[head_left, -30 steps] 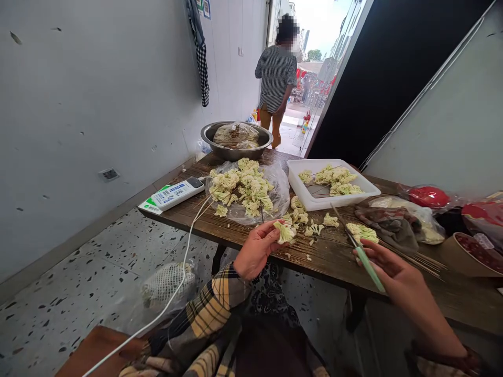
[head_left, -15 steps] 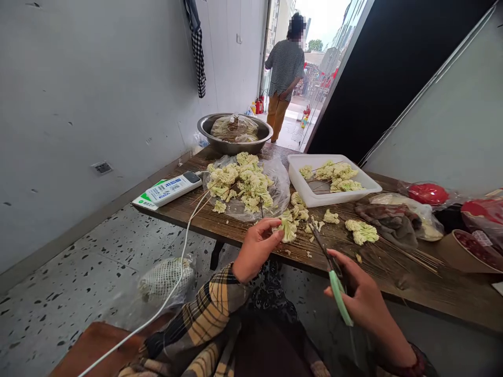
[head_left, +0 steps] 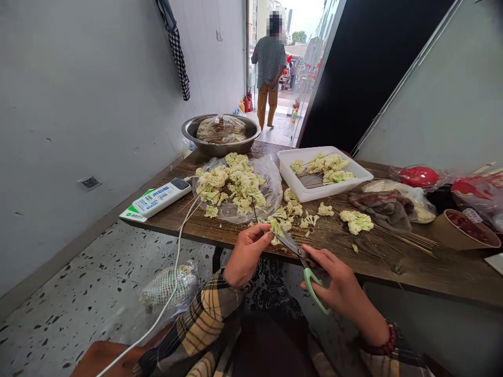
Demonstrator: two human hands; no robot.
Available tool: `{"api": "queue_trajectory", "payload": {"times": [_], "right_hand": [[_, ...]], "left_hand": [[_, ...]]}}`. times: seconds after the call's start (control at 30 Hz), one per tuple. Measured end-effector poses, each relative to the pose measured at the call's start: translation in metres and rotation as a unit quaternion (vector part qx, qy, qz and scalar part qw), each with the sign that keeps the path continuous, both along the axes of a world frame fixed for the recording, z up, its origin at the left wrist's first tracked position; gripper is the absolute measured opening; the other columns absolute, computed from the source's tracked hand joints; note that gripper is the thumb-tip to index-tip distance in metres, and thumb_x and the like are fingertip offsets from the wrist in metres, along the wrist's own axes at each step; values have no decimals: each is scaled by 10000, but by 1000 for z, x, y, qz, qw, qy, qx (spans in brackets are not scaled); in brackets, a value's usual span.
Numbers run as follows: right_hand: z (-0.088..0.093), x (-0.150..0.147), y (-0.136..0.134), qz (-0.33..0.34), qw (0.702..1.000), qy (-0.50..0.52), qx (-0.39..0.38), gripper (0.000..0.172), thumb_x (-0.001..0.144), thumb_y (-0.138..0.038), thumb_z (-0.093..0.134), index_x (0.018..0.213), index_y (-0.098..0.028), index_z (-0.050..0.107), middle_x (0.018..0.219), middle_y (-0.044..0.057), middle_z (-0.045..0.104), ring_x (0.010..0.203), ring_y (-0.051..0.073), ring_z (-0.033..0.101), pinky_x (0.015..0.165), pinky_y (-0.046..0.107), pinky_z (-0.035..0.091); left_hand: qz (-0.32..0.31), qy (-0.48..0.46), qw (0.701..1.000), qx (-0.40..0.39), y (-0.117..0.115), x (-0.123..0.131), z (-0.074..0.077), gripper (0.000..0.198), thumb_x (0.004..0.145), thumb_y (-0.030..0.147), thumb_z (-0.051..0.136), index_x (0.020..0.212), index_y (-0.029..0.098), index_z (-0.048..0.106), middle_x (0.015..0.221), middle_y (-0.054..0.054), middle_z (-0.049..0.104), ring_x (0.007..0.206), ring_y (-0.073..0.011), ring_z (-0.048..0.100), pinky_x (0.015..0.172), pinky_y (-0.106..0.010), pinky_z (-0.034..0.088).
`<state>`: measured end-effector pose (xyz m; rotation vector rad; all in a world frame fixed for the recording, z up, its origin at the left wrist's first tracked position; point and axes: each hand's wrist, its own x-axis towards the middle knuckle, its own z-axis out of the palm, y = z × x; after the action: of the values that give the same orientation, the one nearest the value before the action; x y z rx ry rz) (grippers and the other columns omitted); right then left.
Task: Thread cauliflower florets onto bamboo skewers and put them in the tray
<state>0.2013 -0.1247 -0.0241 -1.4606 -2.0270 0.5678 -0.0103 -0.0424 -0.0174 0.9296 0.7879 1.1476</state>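
Note:
My left hand (head_left: 246,252) pinches a cauliflower floret (head_left: 275,227) at the near edge of the wooden table (head_left: 393,262). My right hand (head_left: 337,288) grips green-handled scissors (head_left: 302,261), whose blades reach the floret. Behind them a heap of cauliflower pieces (head_left: 231,184) lies on a clear plastic bag. A white tray (head_left: 298,186) holds skewered florets. Loose florets (head_left: 356,222) and bamboo skewers (head_left: 404,240) lie on the table to the right.
A metal basin (head_left: 196,131) with a bagged item stands at the table's far end. A white boxed device (head_left: 155,199) with a cable sits at the left edge. Bags, a cloth (head_left: 383,207) and a paper bowl (head_left: 451,233) crowd the right. A person (head_left: 269,73) stands in the doorway.
My right hand has swung the scissors left from the table's right side to the floret in my left hand. The person at the door has stepped farther out.

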Motion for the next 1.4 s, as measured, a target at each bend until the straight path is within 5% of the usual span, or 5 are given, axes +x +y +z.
{"api": "queue_trajectory", "payload": {"times": [0.63, 1.4], "right_hand": [[2, -2, 8, -8, 1000, -17, 24, 524, 845, -325, 622, 1340, -234, 477, 908, 48, 623, 784, 179, 606, 689, 282, 508], [-13, 7, 12, -10, 995, -54, 88, 520, 878, -392, 568, 1361, -253, 432, 1065, 82, 654, 877, 210, 660, 776, 315, 538]], "left_hand": [[4, 15, 1000, 7, -1, 13, 0, 166, 659, 272, 769, 778, 161, 738, 821, -33, 677, 793, -148, 557, 743, -252, 413], [-4, -37, 996, -78, 2, 17, 4, 241, 613, 277, 807, 806, 152, 732, 764, -30, 680, 703, -125, 561, 687, -254, 428]]}}
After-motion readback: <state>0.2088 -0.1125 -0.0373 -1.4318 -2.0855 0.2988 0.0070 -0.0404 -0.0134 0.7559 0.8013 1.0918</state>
